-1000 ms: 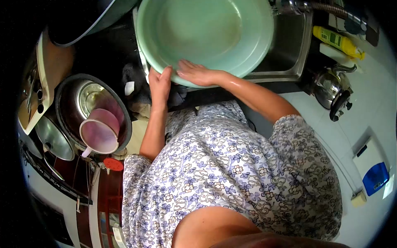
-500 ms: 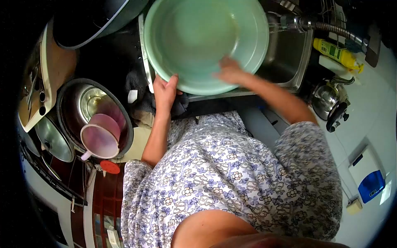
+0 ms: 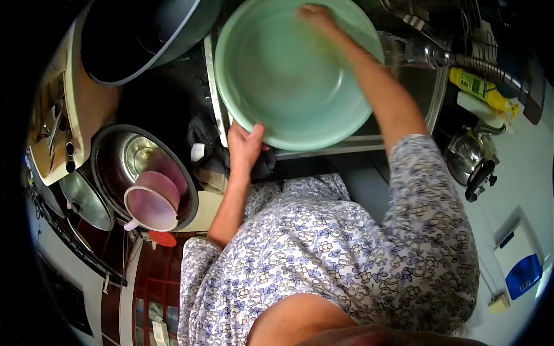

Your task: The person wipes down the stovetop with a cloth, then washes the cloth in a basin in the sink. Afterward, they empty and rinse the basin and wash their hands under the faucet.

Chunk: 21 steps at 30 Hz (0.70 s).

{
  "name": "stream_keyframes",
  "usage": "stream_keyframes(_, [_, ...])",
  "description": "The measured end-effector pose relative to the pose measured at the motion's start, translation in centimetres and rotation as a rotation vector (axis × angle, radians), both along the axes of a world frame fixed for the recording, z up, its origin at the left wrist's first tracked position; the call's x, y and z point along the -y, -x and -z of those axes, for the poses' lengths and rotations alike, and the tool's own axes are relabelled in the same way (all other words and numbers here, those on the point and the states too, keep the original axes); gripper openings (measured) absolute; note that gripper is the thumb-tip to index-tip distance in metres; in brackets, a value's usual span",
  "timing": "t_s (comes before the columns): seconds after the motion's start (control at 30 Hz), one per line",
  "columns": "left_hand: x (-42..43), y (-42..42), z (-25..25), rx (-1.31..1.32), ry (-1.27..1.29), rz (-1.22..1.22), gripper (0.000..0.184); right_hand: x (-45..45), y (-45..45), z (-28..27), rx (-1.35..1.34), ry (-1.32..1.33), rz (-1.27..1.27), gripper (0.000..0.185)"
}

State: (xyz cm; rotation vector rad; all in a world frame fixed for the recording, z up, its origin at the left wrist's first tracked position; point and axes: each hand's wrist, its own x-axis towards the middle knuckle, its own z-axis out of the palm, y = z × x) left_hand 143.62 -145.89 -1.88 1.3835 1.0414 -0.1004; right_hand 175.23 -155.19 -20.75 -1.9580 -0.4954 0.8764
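A large pale green plastic basin [image 3: 277, 124] rests over the sink, its far edge cut off by the top of the picture. My left hand [image 3: 245, 144] grips its near left rim, thumb on top and fingers underneath. Inside the basin, my right hand [image 3: 317, 20] is at the far wall, with the forearm reaching across the right side. Motion blur smears its fingers, so I cannot see whether anything is in them. The metal sink [image 3: 424, 104] shows to the right, under a faucet [image 3: 430, 56].
On the left are a grey tub [image 3: 179, 43], a metal pot [image 3: 124, 144] with a pink dipper [image 3: 151, 209] in it, and a pot lid [image 3: 86, 199]. To the right stand a yellow pump bottle [image 3: 482, 89] and a metal kettle [image 3: 464, 155]. Dark cloths [image 3: 202, 138] lie beside my left hand.
My right hand has moved from the basin's near side up to its far wall. My left hand keeps its hold on the rim. The whole view has shifted slightly.
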Motion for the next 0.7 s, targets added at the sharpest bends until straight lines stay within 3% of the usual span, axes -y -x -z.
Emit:
stream_keyframes(0.1, [0.0, -0.1, -0.4, -0.039, -0.017, 0.014, 0.024, -1.9, 4.0, -0.7, -0.391, -0.403, 0.250, 0.034])
stream_keyframes(0.13, [0.0, -0.1, -0.4, -0.050, -0.013, 0.020, 0.024, -0.1, 5.1, 2.6, -0.428, -0.449, 0.360, 0.035])
stream_keyframes(0.2, [0.0, -0.2, -0.3, -0.020, 0.008, 0.020, 0.024, 8.9, 8.4, 9.4, -0.430, -0.589, 0.289, 0.038])
stream_keyframes(0.27, [-0.1, 0.0, -0.3, 0.000, 0.029, 0.017, 0.024, 14.0, 10.3, 3.1, -0.764, -0.324, 0.349, 0.041])
stream_keyframes(0.3, [0.0, 0.1, -0.4, 0.004, 0.041, 0.016, 0.024, 13.2, 9.4, -4.3, -1.106, 0.073, 0.586, 0.043])
stream_keyframes(0.4, [-0.2, 0.1, -0.2, -0.006, 0.057, 0.015, 0.025, 10.5, 5.4, -7.9, -0.873, 0.279, 0.874, 0.033])
stream_keyframes(0.43, [-0.2, 0.0, -0.1, -0.012, 0.060, 0.017, 0.025, 9.8, 2.8, -4.5, -0.459, 0.157, 0.422, 0.029])
stream_keyframes(0.5, [-0.3, 0.1, 0.1, -0.051, 0.052, 0.026, 0.026, 3.4, -0.1, -1.4, 0.003, 0.155, 0.032, 0.023])
stream_keyframes(0.53, [-0.1, 0.0, 0.2, -0.058, 0.048, 0.016, 0.026, -3.8, 0.8, -2.8, 0.038, 0.285, 0.091, 0.022])
stream_keyframes(0.57, [-0.1, -0.1, 0.1, -0.051, 0.046, 0.016, 0.027, -8.1, 4.0, -4.0, 0.449, 0.220, -0.223, 0.020])
stream_keyframes(0.6, [-0.3, 0.0, 0.1, -0.051, 0.039, 0.029, 0.027, -10.3, 8.2, -6.9, 0.536, 0.217, -0.466, 0.018])
stream_keyframes(0.67, [0.0, 0.2, 0.2, -0.052, 0.050, 0.054, 0.026, -9.9, 12.2, -7.1, 0.620, 0.360, -0.914, 0.021])
stream_keyframes(0.7, [-0.2, 0.3, 0.3, -0.052, 0.054, 0.072, 0.027, -8.2, 12.3, -6.2, 0.392, 0.229, -0.760, 0.022])
